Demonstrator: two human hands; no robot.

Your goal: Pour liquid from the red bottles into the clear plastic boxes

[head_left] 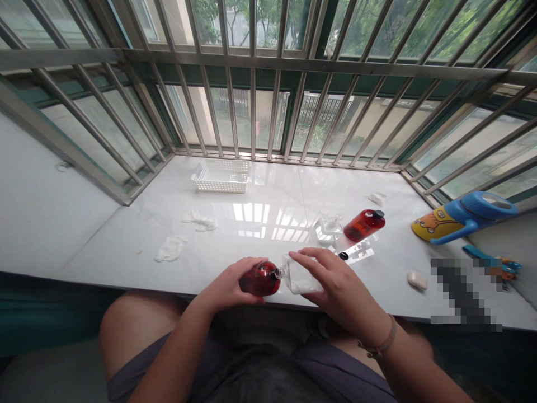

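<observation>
My left hand is wrapped round a red-brown bottle at the sill's front edge. My right hand grips a clear square bottle, tipped on its side so its neck meets the mouth of the red-brown one. Whether liquid runs between them I cannot tell. Just beyond my right hand lies a small black cap. Behind it are a second red-brown bottle with a black cap, leaning in view, and another clear square bottle.
A white perforated basket stands at the back left. Crumpled tissues lie on the left, another tissue at the back right. On the right are a blue and yellow flask, a small pale block and a blurred-out patch. Metal bars close the window side.
</observation>
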